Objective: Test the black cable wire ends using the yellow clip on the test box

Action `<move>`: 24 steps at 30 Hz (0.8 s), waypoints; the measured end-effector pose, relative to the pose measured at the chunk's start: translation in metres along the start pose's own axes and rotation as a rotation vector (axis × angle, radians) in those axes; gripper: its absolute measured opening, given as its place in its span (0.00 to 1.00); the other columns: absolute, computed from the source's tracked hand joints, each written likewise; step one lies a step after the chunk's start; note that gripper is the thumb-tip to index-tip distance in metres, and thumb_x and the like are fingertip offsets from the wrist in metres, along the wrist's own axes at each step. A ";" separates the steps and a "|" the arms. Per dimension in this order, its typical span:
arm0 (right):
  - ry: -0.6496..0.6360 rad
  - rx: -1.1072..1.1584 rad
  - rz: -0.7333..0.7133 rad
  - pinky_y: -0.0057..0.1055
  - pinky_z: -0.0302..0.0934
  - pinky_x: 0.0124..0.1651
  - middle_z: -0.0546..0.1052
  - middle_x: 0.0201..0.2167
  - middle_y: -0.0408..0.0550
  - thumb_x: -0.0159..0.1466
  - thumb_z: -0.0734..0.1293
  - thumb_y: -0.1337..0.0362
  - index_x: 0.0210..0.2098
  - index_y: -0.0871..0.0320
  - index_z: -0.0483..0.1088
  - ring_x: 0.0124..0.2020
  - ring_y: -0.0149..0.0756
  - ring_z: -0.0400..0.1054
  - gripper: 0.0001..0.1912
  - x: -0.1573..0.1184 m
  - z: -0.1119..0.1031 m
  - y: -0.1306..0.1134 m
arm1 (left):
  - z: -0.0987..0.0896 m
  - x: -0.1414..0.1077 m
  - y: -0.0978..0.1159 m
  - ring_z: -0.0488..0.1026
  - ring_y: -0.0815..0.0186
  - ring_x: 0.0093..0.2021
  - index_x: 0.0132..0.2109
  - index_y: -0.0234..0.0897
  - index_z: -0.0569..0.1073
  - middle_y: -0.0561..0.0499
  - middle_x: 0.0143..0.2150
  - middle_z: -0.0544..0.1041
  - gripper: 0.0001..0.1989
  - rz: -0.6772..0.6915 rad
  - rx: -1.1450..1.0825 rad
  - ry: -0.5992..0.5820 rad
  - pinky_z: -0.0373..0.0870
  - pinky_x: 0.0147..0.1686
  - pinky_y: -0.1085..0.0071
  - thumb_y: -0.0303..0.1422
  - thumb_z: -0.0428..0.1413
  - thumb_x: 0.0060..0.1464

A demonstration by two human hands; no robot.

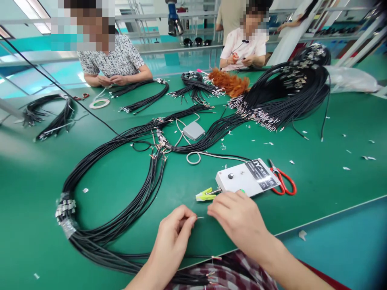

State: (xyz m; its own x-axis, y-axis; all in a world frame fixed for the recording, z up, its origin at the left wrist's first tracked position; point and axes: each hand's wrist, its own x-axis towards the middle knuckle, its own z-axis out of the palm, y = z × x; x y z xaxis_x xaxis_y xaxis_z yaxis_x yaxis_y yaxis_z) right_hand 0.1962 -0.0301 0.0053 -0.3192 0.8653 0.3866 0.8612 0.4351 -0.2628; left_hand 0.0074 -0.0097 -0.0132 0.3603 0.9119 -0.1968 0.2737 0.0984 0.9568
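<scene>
My left hand (177, 231) pinches a cable end between thumb and forefinger. The thin wire tip (200, 217) pokes out of the pinch toward the right. My right hand (237, 215) hovers just right of that tip, its fingers bent and pressed together; what they hold, if anything, is hidden. Beyond the right hand lies a white box-shaped machine (238, 175) with a knob, a switch and a black label. A yellow-green clip-like piece (206, 195) sits at its left end. A long bundle of black cables (99, 147) loops around the left side and runs under my left forearm.
Red-handled scissors (284, 183) lie behind the machine. A grey pedal-like box (194, 131) rests mid-table. A large cable pile (290, 88) and a brown fluffy duster (228, 82) are at the back. Two people sit across the green table (326, 173); white scraps are scattered about.
</scene>
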 end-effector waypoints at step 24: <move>-0.232 -0.242 -0.026 0.40 0.48 0.47 0.77 0.31 0.45 0.60 0.71 0.72 0.30 0.58 0.72 0.40 0.39 0.66 0.05 0.036 0.012 0.027 | 0.006 0.045 -0.008 0.54 0.73 0.18 0.29 0.38 0.65 0.60 0.21 0.61 0.12 -0.055 -0.037 0.090 0.47 0.18 0.77 0.41 0.54 0.55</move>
State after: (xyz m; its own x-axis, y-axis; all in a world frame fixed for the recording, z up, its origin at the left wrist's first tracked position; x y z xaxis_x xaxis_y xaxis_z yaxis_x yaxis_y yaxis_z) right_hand 0.2030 0.0155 0.0015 -0.3999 0.9004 0.1712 0.9117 0.4100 -0.0269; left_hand 0.0266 0.0283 -0.0313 0.2634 0.9368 -0.2305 0.2575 0.1620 0.9526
